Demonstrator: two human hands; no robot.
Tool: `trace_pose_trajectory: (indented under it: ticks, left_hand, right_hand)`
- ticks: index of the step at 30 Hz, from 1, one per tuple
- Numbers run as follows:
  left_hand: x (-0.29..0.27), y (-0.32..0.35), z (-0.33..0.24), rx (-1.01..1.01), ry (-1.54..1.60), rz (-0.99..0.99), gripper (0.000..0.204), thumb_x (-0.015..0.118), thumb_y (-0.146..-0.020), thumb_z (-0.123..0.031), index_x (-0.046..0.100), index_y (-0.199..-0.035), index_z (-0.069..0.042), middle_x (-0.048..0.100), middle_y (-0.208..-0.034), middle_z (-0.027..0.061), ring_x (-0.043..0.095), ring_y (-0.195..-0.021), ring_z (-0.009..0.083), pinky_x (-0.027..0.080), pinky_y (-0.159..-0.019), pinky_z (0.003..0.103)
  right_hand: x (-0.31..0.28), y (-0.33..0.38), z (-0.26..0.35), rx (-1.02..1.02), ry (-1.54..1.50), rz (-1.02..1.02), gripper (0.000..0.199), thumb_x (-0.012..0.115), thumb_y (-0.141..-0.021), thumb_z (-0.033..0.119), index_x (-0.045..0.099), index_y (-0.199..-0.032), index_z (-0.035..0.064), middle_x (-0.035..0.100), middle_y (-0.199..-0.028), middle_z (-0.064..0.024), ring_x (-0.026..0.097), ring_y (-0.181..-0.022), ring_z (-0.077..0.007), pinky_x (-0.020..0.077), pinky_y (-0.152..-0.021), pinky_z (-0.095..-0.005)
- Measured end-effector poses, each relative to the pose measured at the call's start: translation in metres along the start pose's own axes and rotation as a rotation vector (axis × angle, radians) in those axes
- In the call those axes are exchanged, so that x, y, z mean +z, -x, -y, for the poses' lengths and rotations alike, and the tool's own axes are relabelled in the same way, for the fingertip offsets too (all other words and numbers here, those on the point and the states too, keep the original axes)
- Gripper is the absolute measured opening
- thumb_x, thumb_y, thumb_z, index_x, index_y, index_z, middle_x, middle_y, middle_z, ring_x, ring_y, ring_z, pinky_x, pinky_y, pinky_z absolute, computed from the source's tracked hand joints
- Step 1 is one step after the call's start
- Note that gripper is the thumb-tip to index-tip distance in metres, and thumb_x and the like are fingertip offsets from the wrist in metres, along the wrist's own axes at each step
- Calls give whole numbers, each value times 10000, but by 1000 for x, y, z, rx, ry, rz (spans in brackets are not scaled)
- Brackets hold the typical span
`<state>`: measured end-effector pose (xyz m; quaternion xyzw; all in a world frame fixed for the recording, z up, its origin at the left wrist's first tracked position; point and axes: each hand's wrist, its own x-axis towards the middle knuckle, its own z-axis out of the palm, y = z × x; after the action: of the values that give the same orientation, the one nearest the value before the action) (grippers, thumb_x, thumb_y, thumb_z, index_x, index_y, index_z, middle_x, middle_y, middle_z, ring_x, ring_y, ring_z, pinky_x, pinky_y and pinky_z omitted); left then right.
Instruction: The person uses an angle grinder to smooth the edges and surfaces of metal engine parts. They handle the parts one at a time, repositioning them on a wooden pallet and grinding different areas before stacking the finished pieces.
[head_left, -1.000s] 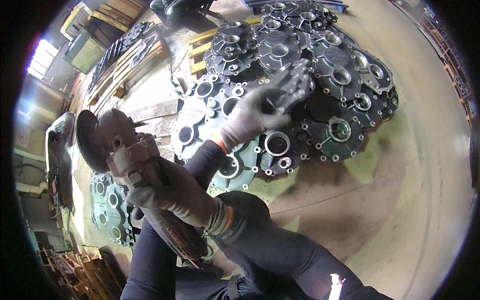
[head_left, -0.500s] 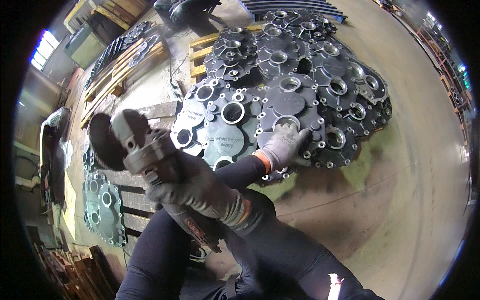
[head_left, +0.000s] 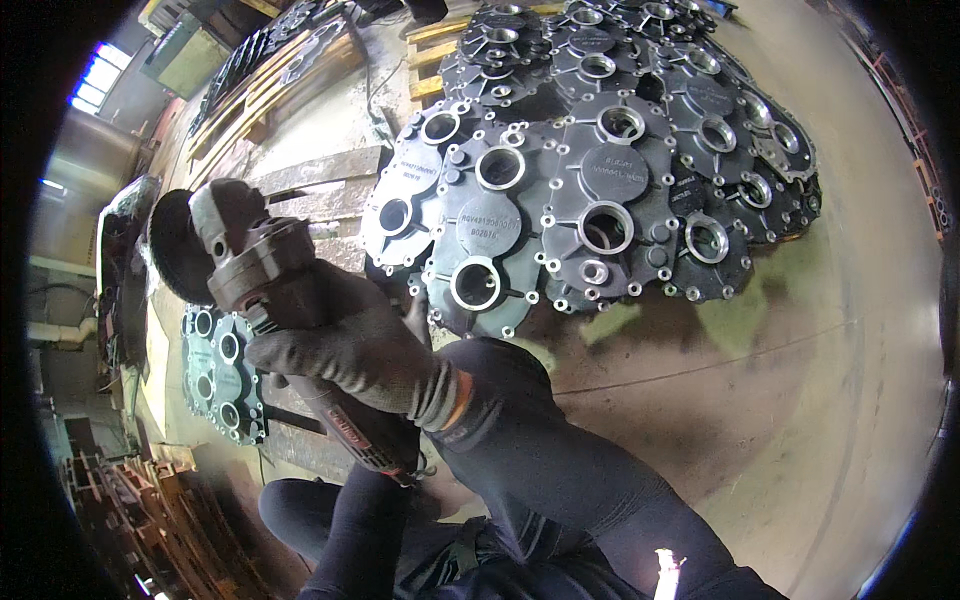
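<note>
My right hand (head_left: 365, 345), in a grey work glove, is closed round the body of an angle grinder (head_left: 275, 275). The grinder's dark round disc (head_left: 180, 245) points up and left. Beyond it lies a grey-green cast metal cover (head_left: 487, 222) with round bores and a rim of bolt holes. Grey gloved fingers of my left hand (head_left: 416, 312) seem to show at this cover's lower left edge. The rest of that hand is hidden behind the right one. A darker cover (head_left: 612, 172) lies just right of it, and a paler cover (head_left: 418, 170) to its left.
Stacked dark covers (head_left: 715, 130) spread behind and to the right. More grey-green covers (head_left: 222, 375) lie at the left. A wooden pallet (head_left: 265, 100) with covers stands far left, and wood scraps (head_left: 150, 525) lie at the lower left.
My left hand has left the darker middle cover and moved left, mostly behind my right hand. The grinder has shifted slightly left and down in view. The covers appear further right.
</note>
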<state>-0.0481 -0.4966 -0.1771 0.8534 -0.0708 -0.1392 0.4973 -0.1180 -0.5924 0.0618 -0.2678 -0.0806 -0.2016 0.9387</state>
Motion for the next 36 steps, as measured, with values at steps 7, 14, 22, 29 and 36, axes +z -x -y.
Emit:
trace_pose_trajectory:
  ticks: [7,14,22,29,36]
  left_hand:
    - [-38,63,55,-508,442,222,466,839,-930,-166,693,-1344,-9,741,-1269,211,707,-1175,395,563,-1010,449]
    - [-63,112,64,-554,571,246,435,829,-941,-159,700,-1326,-4,750,-1244,197,715,-1142,373,570,-987,438]
    - [-127,209,101,-698,590,150,400,818,-953,-152,707,-1305,3,759,-1215,182,725,-1104,348,577,-960,426]
    - [-86,153,78,-611,614,219,369,809,-964,-145,714,-1286,8,767,-1190,169,733,-1072,326,584,-937,416]
    - [-77,119,53,-515,611,257,339,799,-975,-139,720,-1268,14,775,-1165,156,741,-1039,304,590,-914,405]
  right_hand:
    - [23,-1,-23,103,92,47,606,908,-886,254,660,-1392,31,734,-1286,-49,689,-1154,-159,557,-1056,-353]
    - [36,0,-38,230,182,79,584,907,-908,219,650,-1397,29,716,-1113,-32,680,-934,-116,588,-839,-312]
    - [39,4,-49,349,285,44,764,975,-842,152,580,-1478,5,713,-1216,-55,711,-1051,-157,604,-956,-327]
    - [34,6,-38,248,225,60,519,928,-909,189,643,-1304,8,733,-1163,-52,698,-1014,-122,603,-898,-311]
    - [45,2,-54,196,162,106,658,936,-856,192,628,-1415,30,714,-1247,-36,669,-1137,-154,571,-1030,-363]
